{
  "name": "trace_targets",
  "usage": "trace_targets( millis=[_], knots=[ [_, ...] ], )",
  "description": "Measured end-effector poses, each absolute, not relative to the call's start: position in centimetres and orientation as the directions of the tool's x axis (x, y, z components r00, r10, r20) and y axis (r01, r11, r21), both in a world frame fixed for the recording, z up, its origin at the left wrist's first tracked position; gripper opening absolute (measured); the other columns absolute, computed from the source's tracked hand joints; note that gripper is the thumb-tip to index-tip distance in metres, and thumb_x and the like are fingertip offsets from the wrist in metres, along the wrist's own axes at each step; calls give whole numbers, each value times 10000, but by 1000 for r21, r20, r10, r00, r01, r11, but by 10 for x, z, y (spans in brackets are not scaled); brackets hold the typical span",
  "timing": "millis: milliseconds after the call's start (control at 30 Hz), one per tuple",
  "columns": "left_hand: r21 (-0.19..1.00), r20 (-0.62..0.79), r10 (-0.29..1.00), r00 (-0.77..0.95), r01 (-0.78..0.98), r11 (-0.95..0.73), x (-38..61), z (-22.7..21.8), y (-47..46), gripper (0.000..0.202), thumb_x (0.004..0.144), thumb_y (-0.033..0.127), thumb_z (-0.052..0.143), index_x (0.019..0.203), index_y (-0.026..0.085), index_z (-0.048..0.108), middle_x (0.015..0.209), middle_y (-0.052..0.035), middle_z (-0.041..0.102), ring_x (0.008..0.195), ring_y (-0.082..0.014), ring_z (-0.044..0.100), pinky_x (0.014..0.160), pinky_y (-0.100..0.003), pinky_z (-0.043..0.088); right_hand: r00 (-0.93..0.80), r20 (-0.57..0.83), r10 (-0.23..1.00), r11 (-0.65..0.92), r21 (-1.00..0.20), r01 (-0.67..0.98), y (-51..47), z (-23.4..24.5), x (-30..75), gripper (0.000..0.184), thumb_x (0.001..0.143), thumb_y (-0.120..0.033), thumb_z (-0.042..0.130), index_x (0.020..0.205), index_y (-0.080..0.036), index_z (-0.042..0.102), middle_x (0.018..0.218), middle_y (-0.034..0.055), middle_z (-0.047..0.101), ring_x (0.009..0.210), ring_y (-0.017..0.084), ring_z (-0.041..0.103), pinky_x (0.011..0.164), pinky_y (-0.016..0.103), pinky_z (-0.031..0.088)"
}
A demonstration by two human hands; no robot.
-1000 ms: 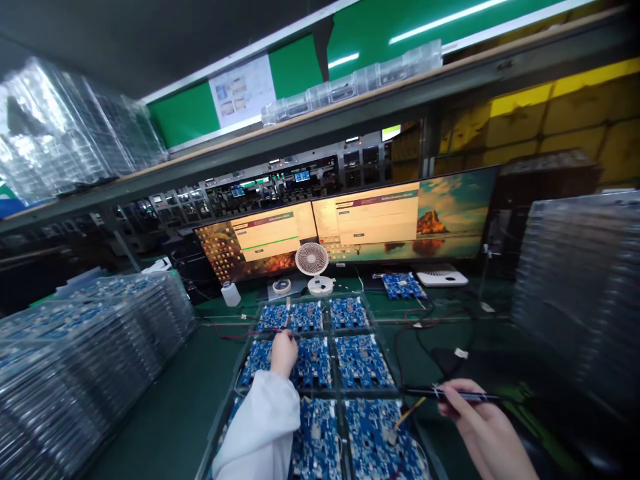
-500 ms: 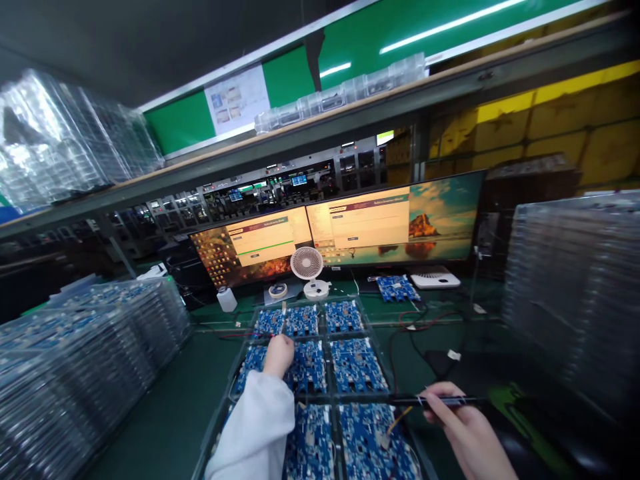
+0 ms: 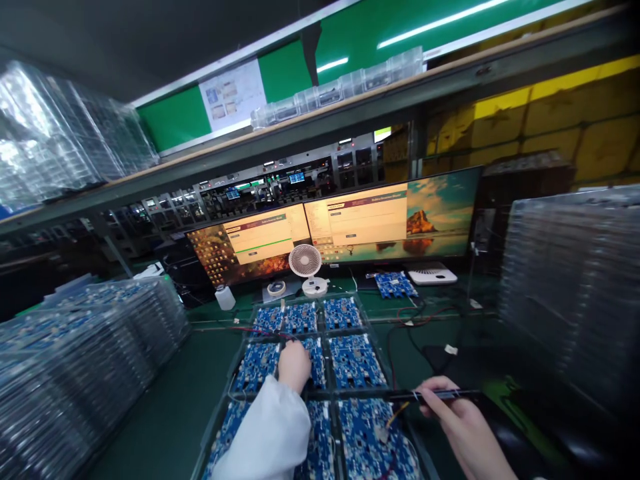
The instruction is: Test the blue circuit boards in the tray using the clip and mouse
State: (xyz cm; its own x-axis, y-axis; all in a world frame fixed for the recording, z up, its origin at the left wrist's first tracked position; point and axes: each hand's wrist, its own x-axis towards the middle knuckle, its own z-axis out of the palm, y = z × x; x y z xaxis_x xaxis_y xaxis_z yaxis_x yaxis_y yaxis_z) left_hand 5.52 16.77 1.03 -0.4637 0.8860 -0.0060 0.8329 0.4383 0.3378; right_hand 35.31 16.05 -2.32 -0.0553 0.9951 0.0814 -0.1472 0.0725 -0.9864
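Left hand point(image 3: 294, 365) sliding rightward, fingers curling shut, resting on middle circuit board point(image 3: 311, 363). Right hand point(image 3: 453, 417), beside it, pinching thin probe point(image 3: 433, 395). Board looking light, stiff, fragile: edges safest.

Blue circuit boards point(image 3: 356, 361) flat in tray; black pen point(image 3: 440, 395) held level.

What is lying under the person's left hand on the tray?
The left hand rests on a blue circuit board in the middle row of the clear tray. Board edges show around it; the part beneath the fingers and white sleeve is covered.
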Motion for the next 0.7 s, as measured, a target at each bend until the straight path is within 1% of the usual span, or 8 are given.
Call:
trace_targets(
  millis=[167, 267, 367, 433, 500, 567, 633, 700],
  knots=[
    [471, -16, 867, -498, 761, 446, 56, 14, 169, 212, 890, 103, 454, 1058, 28, 560, 1020, -218, 648, 1004, -261, 635, 861, -317, 457, -74, 67, 995, 56, -989, -134, 159, -23, 353, 459, 634, -632, 739, 732, -196, 634, 730, 0, 568, 645, 147, 526, 599, 231, 487],
    [594, -31, 861, -507, 683, 424, 38, 26, 151, 179, 925, 202, 436, 959, 96, 576, 931, -141, 677, 866, -203, 670, 742, -266, 491, -72, 52, 996, 43, -991, -129, 159, -24, 355, 466, 620, -630, 749, 740, -193, 640, 753, 1, 568, 667, 148, 537, 619, 223, 493],
    [746, -5, 836, -548, 555, 368, 3, 48, 99, 321, 939, 384, 380, 995, 130, 568, 886, -74, 677, 782, -166, 673, 647, -233, 500, -49, 37, 998, 30, -991, -132, 158, -22, 356, 486, 580, -635, 768, 730, -188, 649, 782, 10, 573, 688, 156, 542, 615, 220, 502],
    [939, 89, 746, -660, 306, 159, -26, 66, 51, 498, 784, 562, 566, 1021, 125, 596, 855, -64, 674, 771, -199, 666, 634, -260, 506, -36, 25, 999, 20, -990, -137, 158, -19, 355, 495, 551, -640, 777, 708, -188, 652, 788, 17, 576, 676, 157, 540, 599, 222, 508],
    [975, 147, 560, -816, 215, 58, -52, 79, 5, 668, 597, 635, 704, 1034, 136, 621, 858, -59, 687, 778, -205, 653, 661, -273, 509, -39, 28, 999, 23, -992, -127, 156, -16, 354, 493, 535, -644, 780, 685, -192, 654, 778, 20, 578, 661, 154, 538, 587, 215, 510],
    [976, 203, 349, -915, 219, 6, -69, 82, -26, 680, 518, 639, 750, 976, 147, 649, 857, -53, 694, 802, -196, 639, 704, -273, 502, -57, 44, 997, 38, -994, -102, 156, -17, 352, 489, 541, -655, 769, 673, -198, 655, 776, 28, 584, 675, 157, 541, 588, 204, 510],
    [977, 192, 339, -921, 213, 28, -74, 74, -34, 654, 493, 618, 773, 933, 145, 668, 881, -61, 703, 827, -192, 628, 745, -277, 492, -70, 57, 996, 51, -995, -81, 157, -23, 352, 488, 550, -661, 760, 676, -201, 657, 791, 37, 592, 708, 166, 546, 596, 198, 516],
    [982, 93, 497, -863, 161, 95, -72, 57, -21, 656, 476, 576, 794, 943, 131, 674, 869, -76, 710, 815, -201, 629, 758, -297, 492, -82, 65, 994, 59, -996, -70, 160, -35, 354, 477, 563, -651, 760, 695, -204, 659, 811, 41, 595, 742, 177, 549, 609, 199, 525]
  ],
)
